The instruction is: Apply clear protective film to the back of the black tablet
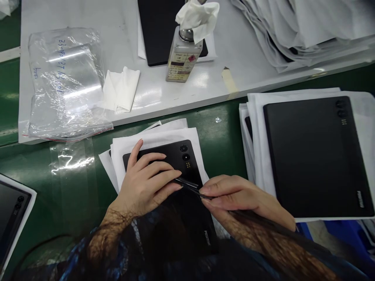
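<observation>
A black tablet back [181, 218] lies below my hands on white sheets, with two round lenses and small gold contacts near its upper right corner. Over it, my left hand [149, 179] pinches one end of a thin, glossy black strip [187, 183] between thumb and fingertips, its other fingers spread above the panel. The strip's other end is gripped between the thumb and fingers of my right hand [231, 193]. Whether it is one piece or two laid together I cannot tell. Hair and dark clothing hide the panel's lower part.
A similar black tablet [310, 156] lies on white sheets at right, another [8, 218] at left. On the raised grey shelf [125, 23] stand a bottle [184, 54] topped with tissue, a clear plastic bag [67, 82], a folded white cloth [121, 89] and stacked wrapping sheets [316, 23].
</observation>
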Action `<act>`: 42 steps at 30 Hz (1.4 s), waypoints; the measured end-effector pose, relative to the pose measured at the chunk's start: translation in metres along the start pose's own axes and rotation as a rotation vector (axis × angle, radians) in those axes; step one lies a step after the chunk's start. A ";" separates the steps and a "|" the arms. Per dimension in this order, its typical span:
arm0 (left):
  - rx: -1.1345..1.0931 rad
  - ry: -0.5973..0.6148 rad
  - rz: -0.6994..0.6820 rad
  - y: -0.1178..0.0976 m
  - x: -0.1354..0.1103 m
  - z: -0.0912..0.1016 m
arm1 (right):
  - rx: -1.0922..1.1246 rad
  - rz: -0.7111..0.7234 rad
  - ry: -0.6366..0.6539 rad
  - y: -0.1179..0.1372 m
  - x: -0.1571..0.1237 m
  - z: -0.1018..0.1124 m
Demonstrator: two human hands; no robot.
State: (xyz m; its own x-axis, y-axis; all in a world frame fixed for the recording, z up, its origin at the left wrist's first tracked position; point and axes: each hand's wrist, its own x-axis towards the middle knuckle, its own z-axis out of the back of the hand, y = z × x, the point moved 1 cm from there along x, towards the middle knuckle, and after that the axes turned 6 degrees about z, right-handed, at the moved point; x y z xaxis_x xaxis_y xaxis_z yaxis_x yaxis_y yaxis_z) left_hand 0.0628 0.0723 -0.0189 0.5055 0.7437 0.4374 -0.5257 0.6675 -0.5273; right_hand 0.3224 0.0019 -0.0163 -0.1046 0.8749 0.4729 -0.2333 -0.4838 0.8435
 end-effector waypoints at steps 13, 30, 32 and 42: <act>0.007 0.036 0.022 0.000 -0.002 0.003 | 0.292 -0.166 -0.321 -0.023 0.000 -0.012; 0.024 0.047 0.015 0.000 0.000 0.001 | 0.636 -0.537 -0.541 -0.054 0.013 -0.034; 0.030 0.040 0.010 0.000 0.001 0.001 | 0.631 -0.537 -0.547 -0.054 0.014 -0.035; 0.027 0.044 0.006 -0.001 0.002 0.002 | 0.609 -0.516 -0.568 -0.054 0.014 -0.039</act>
State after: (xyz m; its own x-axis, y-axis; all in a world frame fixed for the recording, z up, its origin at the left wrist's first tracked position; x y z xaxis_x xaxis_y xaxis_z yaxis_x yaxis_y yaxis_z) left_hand 0.0630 0.0726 -0.0161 0.5315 0.7457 0.4018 -0.5468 0.6643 -0.5097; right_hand 0.2963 0.0409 -0.0655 0.3885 0.9185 -0.0738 0.4364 -0.1129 0.8927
